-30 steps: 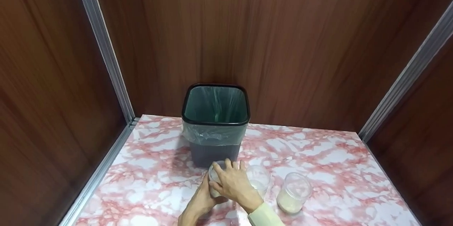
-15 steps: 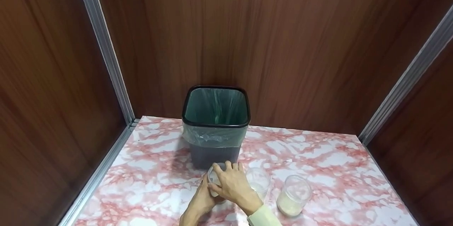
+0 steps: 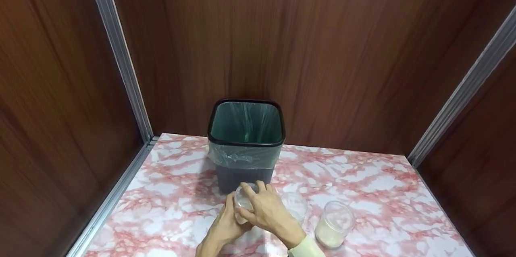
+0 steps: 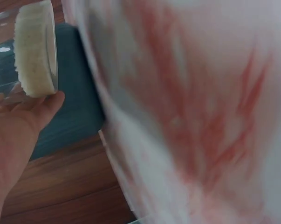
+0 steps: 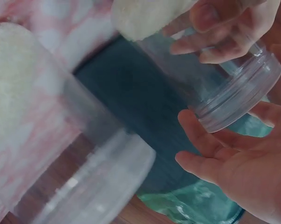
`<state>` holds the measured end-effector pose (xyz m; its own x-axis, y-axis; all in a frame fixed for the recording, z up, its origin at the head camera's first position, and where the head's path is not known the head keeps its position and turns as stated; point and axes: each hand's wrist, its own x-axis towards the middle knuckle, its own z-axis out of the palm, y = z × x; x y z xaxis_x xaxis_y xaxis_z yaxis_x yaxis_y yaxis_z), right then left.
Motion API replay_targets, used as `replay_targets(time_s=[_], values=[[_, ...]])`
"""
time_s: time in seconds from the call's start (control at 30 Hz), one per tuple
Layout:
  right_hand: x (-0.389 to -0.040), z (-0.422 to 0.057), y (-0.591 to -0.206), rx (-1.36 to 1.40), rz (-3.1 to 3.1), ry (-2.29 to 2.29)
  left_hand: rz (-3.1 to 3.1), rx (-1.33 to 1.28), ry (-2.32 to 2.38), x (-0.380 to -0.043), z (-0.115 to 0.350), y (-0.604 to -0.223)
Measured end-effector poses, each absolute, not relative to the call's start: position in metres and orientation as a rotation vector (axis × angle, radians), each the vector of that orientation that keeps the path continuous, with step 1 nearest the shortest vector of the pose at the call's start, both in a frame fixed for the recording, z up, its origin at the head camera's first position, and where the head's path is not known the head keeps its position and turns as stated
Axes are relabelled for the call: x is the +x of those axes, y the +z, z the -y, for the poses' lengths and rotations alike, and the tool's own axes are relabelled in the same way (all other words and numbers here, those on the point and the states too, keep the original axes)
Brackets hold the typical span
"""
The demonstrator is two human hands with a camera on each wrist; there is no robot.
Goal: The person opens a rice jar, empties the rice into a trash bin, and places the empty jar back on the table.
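My left hand point(image 3: 228, 224) grips the side of a clear plastic jar point(image 3: 244, 204) with a pale, rice-like layer in its bottom. Across the jar's top lies my right hand point(image 3: 268, 213), its fingers and thumb spread around the clear lid or rim. In the right wrist view the ridged lid point(image 5: 243, 93) sits between the right hand's fingers point(image 5: 201, 165), and the other hand wraps the jar's body. From the left wrist, the jar's pale contents point(image 4: 35, 51) show above the left fingers. Two more such jars stand to the right, the nearer one point(image 3: 296, 204) partly behind the right hand.
A dark bin point(image 3: 246, 178) with a black rim and a clear liner stands just beyond the hands. The farther jar point(image 3: 334, 224) is at the right. Brown wood panels point(image 3: 258, 39) enclose the red-and-white marbled table point(image 3: 173, 204).
Both hands and the held jar have shifted slightly left. The view has tilted a little, so the bin and table sit lower in the picture. The two standing jars keep their places.
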<state>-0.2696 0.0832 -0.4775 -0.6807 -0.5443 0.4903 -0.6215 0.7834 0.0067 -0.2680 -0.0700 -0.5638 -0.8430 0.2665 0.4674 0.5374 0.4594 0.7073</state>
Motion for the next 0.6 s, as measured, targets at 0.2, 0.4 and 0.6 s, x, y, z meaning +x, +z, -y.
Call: replay_targets(time_s=[0.2, 0.4, 0.6], values=[[-0.264, -0.091, -0.457, 0.864, 2.498, 0.377, 2.351, -0.637, -1.085, -0.264, 0.071, -0.543], [-0.252, -0.1, -0.437, 0.922, 2.543, 0.512, 2.269, -0.694, -1.011, -0.255, 0.071, -0.524], [-0.239, -0.117, -0.424, 1.159, 2.447, 0.548, 2.432, -0.757, -1.262, -0.236, 0.076, -0.506]])
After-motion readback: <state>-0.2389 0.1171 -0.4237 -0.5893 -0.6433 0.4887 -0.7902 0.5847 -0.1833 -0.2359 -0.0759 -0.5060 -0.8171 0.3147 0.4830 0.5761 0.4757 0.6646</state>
